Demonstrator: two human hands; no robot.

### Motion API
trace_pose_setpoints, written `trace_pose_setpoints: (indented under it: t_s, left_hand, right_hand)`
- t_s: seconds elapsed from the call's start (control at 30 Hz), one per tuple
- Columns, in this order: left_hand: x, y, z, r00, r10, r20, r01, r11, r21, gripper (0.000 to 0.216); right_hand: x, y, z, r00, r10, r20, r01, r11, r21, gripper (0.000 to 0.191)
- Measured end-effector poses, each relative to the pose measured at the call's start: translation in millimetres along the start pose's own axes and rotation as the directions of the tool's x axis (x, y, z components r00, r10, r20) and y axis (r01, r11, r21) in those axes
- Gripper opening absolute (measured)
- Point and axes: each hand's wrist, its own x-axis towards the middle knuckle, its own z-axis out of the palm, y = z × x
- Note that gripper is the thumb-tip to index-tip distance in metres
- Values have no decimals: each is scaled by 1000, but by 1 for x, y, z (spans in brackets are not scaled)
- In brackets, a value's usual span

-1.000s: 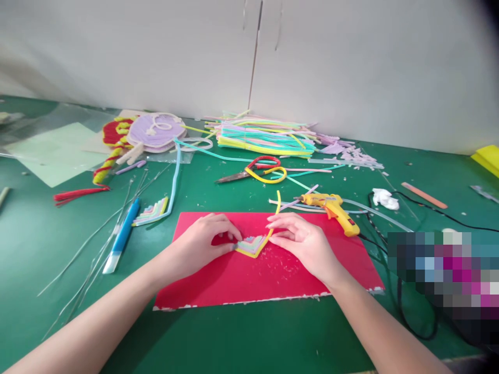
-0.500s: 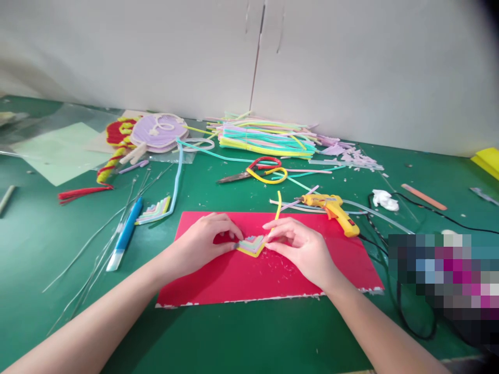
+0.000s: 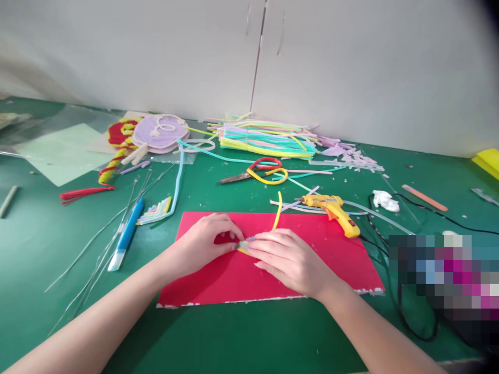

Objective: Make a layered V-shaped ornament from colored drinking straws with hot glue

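Observation:
A small V-shaped piece of pastel pipe cleaners (image 3: 243, 246) with a yellow outer edge lies on a red board (image 3: 218, 283). My left hand (image 3: 208, 236) pinches its left end between thumb and fingers. Stretched fingers of my right hand (image 3: 288, 257) lie flat over the piece's right side and hide most of it. From behind those fingers a yellow pipe cleaner strip (image 3: 278, 210) sticks up and away from me. A similar striped corner piece (image 3: 156, 210) with a long blue tail lies left of the board.
A yellow glue gun (image 3: 333, 208) rests on the board's right edge, its black cord trailing right. Scissors (image 3: 257, 171) and a bundle of pipe cleaners (image 3: 267, 140) lie behind. To the left are a blue pen-like tool (image 3: 128, 228), thin wires and a purple fuzzy shape (image 3: 159, 136).
My right hand has slid left from the piece's right end and flattened over it. My left hand keeps its pinch in the same place.

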Motion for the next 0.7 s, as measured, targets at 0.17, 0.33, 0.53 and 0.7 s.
trace_pose_setpoints:
  t_s: [0.17, 0.33, 0.53, 0.7]
  left_hand:
    - [0, -1, 1, 1000, 2, 2, -2, 1000, 2, 14]
    - [0, -1, 0, 1000, 0, 6, 0, 1000, 5, 14]
    - [-1, -2, -3, 999, -28, 38, 30, 999, -32, 17]
    - [-1, -2, -4, 998, -49, 30, 49, 999, -10, 13]
  right_hand:
    - [0, -1, 3, 1000, -8, 23, 9, 1000, -17, 27]
    - [1, -1, 5, 1000, -7, 5, 7, 1000, -18, 25]
    - [1, -2, 5, 1000, 0, 23, 1, 1000, -10, 26]
    - [1, -2, 5, 1000, 8, 29, -7, 1000, -20, 27]
